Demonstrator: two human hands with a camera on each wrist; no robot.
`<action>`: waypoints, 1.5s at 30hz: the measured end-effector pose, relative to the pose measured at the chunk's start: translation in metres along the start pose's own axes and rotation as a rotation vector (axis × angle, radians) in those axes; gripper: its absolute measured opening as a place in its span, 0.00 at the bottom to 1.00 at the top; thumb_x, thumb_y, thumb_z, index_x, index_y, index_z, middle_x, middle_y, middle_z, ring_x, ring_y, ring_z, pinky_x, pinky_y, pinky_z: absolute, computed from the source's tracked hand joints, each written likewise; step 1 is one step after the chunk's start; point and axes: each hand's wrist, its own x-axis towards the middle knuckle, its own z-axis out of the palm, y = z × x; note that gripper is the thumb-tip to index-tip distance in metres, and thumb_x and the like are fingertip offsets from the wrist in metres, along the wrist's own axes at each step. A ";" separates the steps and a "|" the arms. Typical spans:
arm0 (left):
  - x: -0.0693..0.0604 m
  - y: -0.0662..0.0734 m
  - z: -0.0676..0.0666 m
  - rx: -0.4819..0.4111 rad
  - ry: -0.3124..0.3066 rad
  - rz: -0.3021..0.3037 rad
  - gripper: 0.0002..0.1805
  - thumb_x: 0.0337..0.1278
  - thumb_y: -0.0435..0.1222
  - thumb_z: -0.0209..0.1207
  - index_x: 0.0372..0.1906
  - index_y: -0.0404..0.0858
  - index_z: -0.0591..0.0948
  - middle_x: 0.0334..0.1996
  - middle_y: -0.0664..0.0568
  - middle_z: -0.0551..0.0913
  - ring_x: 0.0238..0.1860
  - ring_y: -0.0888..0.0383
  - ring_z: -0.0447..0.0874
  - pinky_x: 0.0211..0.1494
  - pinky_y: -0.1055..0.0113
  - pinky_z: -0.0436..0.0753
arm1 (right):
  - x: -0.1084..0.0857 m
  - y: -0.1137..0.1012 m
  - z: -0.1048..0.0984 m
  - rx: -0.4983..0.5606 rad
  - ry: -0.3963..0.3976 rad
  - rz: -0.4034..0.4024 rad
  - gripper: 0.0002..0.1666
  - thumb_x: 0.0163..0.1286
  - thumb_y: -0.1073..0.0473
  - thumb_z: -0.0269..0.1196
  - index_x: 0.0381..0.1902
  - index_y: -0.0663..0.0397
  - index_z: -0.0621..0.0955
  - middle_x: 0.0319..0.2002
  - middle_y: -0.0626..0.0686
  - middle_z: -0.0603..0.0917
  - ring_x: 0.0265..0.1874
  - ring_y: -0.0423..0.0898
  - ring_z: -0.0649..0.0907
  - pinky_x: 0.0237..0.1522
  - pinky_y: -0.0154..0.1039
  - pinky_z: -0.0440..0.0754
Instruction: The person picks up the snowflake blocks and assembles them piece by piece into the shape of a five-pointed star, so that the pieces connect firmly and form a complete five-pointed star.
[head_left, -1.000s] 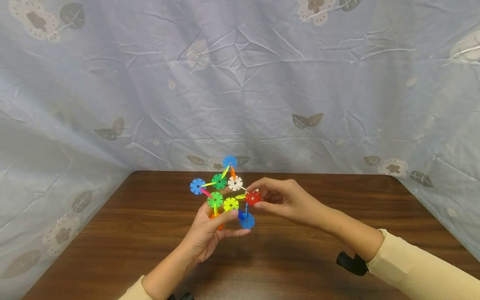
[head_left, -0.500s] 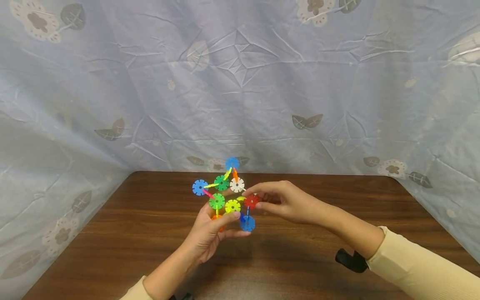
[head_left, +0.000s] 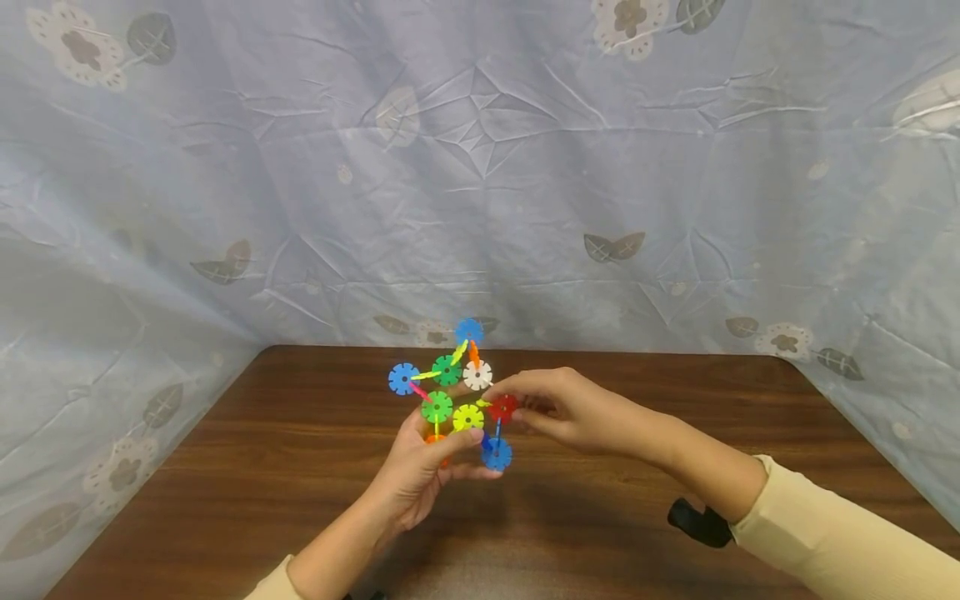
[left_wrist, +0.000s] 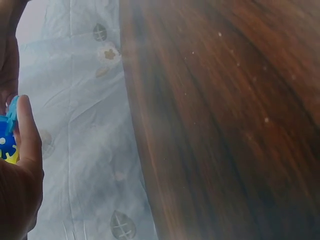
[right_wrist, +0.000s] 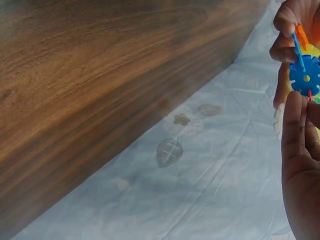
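Observation:
A structure of notched plastic discs, interlocked edge to edge, is held above the table. My left hand (head_left: 423, 471) grips it from below, thumb near the yellow disc (head_left: 468, 418). My right hand (head_left: 566, 408) pinches the red disc (head_left: 502, 407) on the right side. A light blue disc (head_left: 497, 454) hangs beneath the red one. At the top is another blue disc (head_left: 469, 332), with a white disc (head_left: 477, 375) and a green disc (head_left: 446, 370) below it. In the right wrist view a blue disc (right_wrist: 305, 76) shows between both hands' fingers.
The brown wooden table (head_left: 247, 467) lies under the hands. A pale floral cloth (head_left: 480, 208) hangs behind and at both sides. A black strap piece (head_left: 699, 523) sits by the right sleeve (head_left: 832, 525).
The structure and both hands have shifted slightly down in the head view. My right hand's fingers have moved a little left with the red disc, which is now more covered.

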 end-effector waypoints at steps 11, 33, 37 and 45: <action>0.001 -0.002 -0.002 0.003 -0.081 -0.005 0.47 0.59 0.18 0.64 0.80 0.41 0.59 0.56 0.47 0.79 0.48 0.54 0.90 0.54 0.51 0.91 | -0.003 0.002 -0.003 0.023 0.032 0.018 0.21 0.74 0.70 0.63 0.64 0.59 0.81 0.42 0.53 0.89 0.33 0.39 0.85 0.39 0.36 0.91; 0.000 -0.003 0.004 0.117 -0.070 0.110 0.49 0.60 0.17 0.62 0.83 0.40 0.56 0.52 0.48 0.80 0.42 0.59 0.88 0.51 0.55 0.93 | -0.001 -0.005 -0.011 0.003 0.012 -0.046 0.21 0.74 0.70 0.64 0.63 0.60 0.82 0.53 0.55 0.90 0.48 0.48 0.90 0.48 0.35 0.91; 0.000 -0.004 0.005 0.130 -0.049 0.107 0.48 0.59 0.16 0.63 0.82 0.36 0.56 0.51 0.50 0.82 0.43 0.59 0.89 0.49 0.59 0.93 | 0.000 -0.005 -0.012 0.015 -0.018 -0.036 0.21 0.74 0.70 0.64 0.63 0.59 0.82 0.52 0.54 0.90 0.44 0.42 0.89 0.47 0.34 0.91; 0.000 -0.011 0.005 0.146 -0.062 0.127 0.46 0.57 0.16 0.64 0.79 0.34 0.60 0.50 0.53 0.84 0.41 0.60 0.88 0.47 0.59 0.93 | 0.003 -0.008 -0.016 0.015 -0.113 -0.014 0.16 0.74 0.70 0.63 0.58 0.58 0.84 0.48 0.53 0.90 0.36 0.37 0.83 0.41 0.32 0.89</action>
